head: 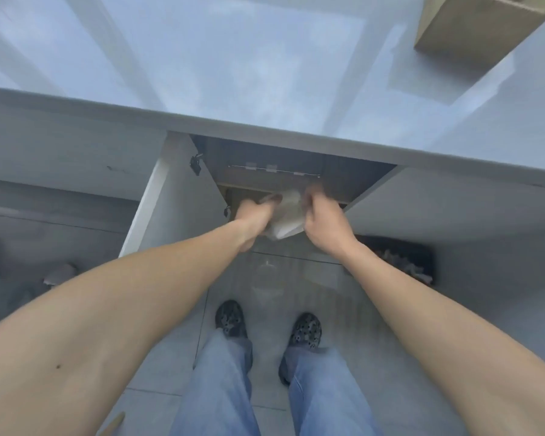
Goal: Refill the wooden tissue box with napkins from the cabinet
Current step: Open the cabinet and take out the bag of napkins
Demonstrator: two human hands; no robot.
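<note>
1. The landmark is the cabinet [296, 171], open under the grey counter [265, 89], its door [177, 202] swung out to the left.
2. Right at the cabinet's mouth, both hands meet on a pale pack of napkins [285, 220]. The left hand [254, 218] curls around its left end and the right hand [323, 223] pinches its right end, so the hands are close together with the pack clamped between them.
3. The pack sits half out of the cabinet, just below the counter's front edge (blur hides whether it is wrapped or loose).
4. The wooden tissue box [482, 23] stands on the counter, well apart from the cabinet, up and to the right.
5. The step in hand appears to be drawing the pack out. Done well, both grips stay even so the soft stack does not sag or shed sheets.
6. Pull toward the body first, clear of the counter's underside, then lift.
7. Watch the open door beside the left forearm when rising.
</note>
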